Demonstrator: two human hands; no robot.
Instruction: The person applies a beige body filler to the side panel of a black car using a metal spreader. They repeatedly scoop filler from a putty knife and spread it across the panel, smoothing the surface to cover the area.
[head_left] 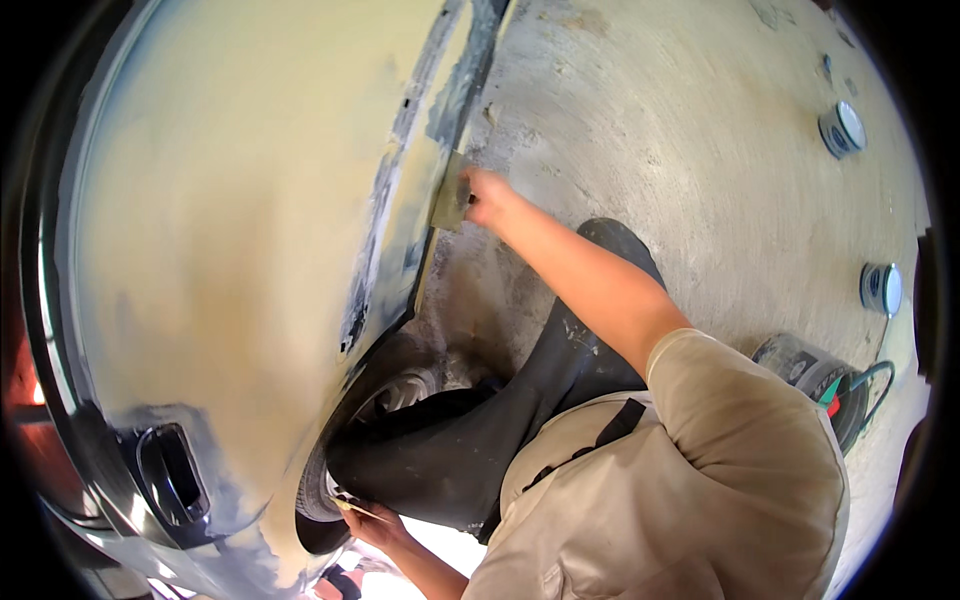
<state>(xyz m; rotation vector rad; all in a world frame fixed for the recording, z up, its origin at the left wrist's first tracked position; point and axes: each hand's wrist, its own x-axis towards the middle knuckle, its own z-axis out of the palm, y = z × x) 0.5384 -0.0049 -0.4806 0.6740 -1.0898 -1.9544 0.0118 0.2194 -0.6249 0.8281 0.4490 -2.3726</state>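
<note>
A vehicle body side, cream with blue-grey patches, fills the left of the view. My right hand is closed on a flat olive-grey rectangular piece, which lies against the lower edge of the body side. Whether that piece is a spreader or an abrasive sheet cannot be told. Low in the view, by the wheel arch, my left hand pinches a thin, pale yellowish strip. Its kind is unclear, as it shows almost edge-on.
My bent legs are close to the wheel, partly hiding it. A dark fuel-flap-like recess is at lower left. On the concrete floor stand two cans and a bucket with a hose.
</note>
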